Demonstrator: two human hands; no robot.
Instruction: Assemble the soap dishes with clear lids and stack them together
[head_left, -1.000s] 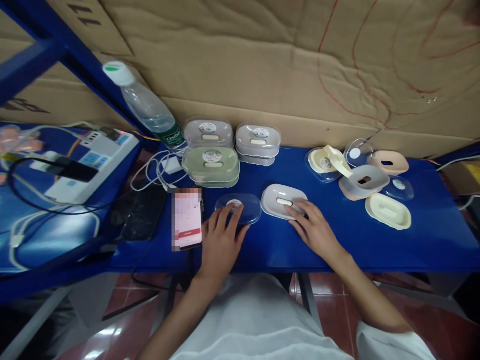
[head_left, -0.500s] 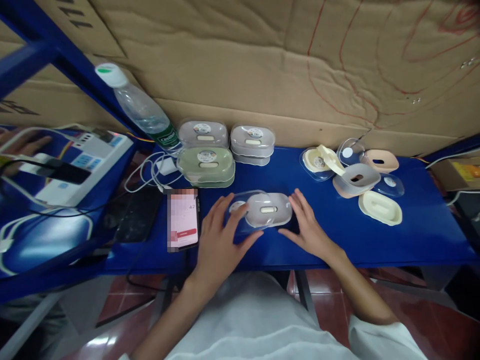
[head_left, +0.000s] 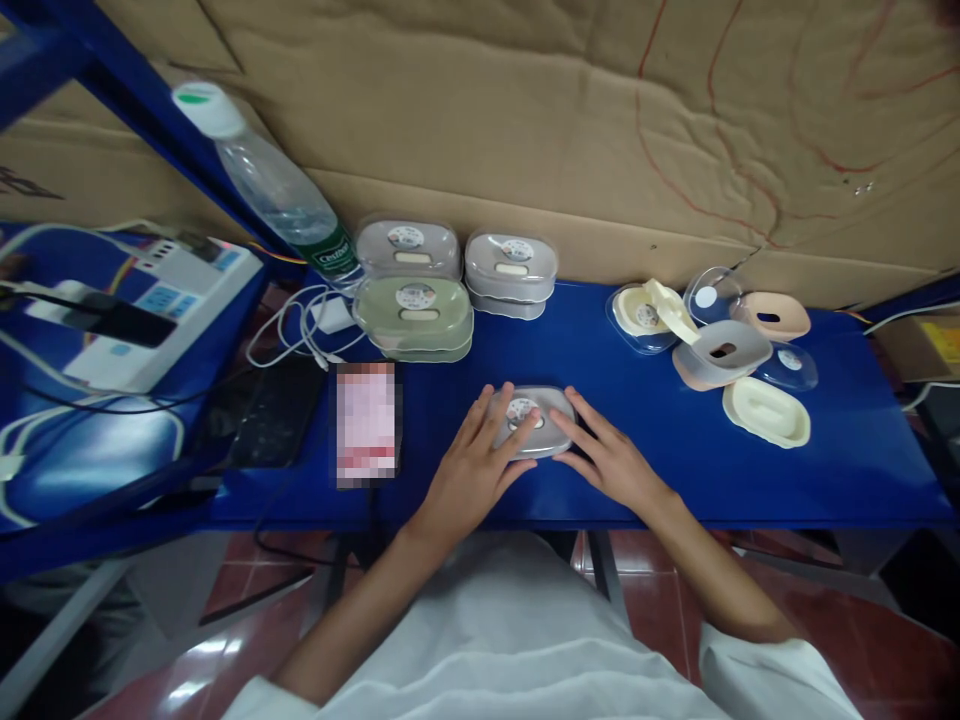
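Observation:
A grey soap box (head_left: 546,432) with a clear lid (head_left: 517,407) lies on the blue table in front of me. The lid, bearing a round label, sits over the box; whether it is fully seated I cannot tell. My left hand (head_left: 480,455) grips the left end, fingers spread over the top and thumb along the front edge. From the other side my right hand (head_left: 604,455) holds the right end, its fingertips on the lid and its thumb at the front. The fingers partly cover the label and the pale slot.
Behind stand lidded boxes: a green one (head_left: 412,315) and two grey stacks (head_left: 511,275). At right lie box parts, including a cream tray (head_left: 766,412) and a grey shell (head_left: 724,352). A bottle (head_left: 285,200), phone (head_left: 366,425), cables and power strip (head_left: 161,310) are at left.
The clear lid has moved right, from half off the grey box to over it. My left hand moved right with it, and my right hand's fingers came in onto the lid.

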